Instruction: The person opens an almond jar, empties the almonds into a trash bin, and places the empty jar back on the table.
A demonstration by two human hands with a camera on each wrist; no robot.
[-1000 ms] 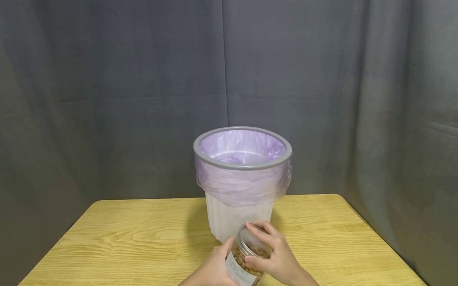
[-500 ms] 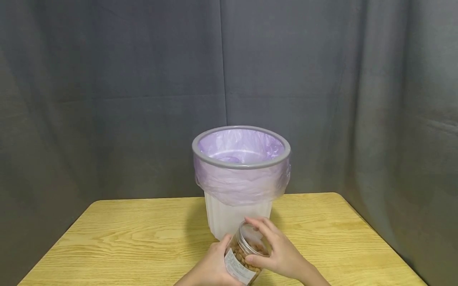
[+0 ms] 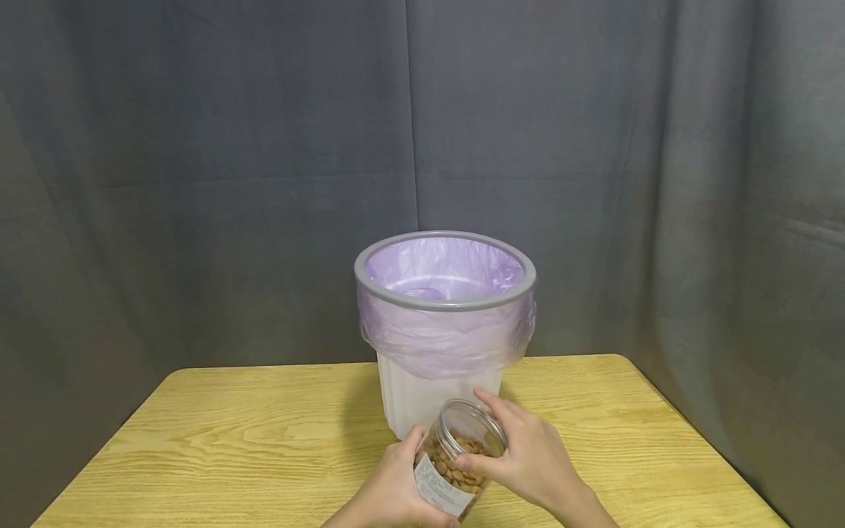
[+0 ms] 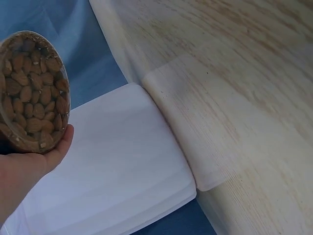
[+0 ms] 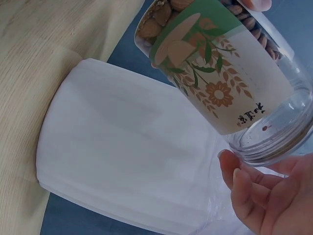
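A clear plastic jar of almonds is held tilted over the near part of the table, just in front of the bin. My left hand grips its lower, labelled body, and the jar's base rests against that palm. My right hand curls its thumb and fingers round the jar's clear top end. In the right wrist view the green and white label shows, with my right hand's fingertips at the clear top. I cannot tell whether a lid is on.
A white bin with a grey rim and a purple liner stands mid-table, right behind the jar; its ribbed wall fills the wrist views. The wooden table extends left and right. A grey curtain hangs behind.
The jar has risen slightly and its top has tipped more upward. My right hand has shifted its hold round the top end, while the left hand keeps its grip.
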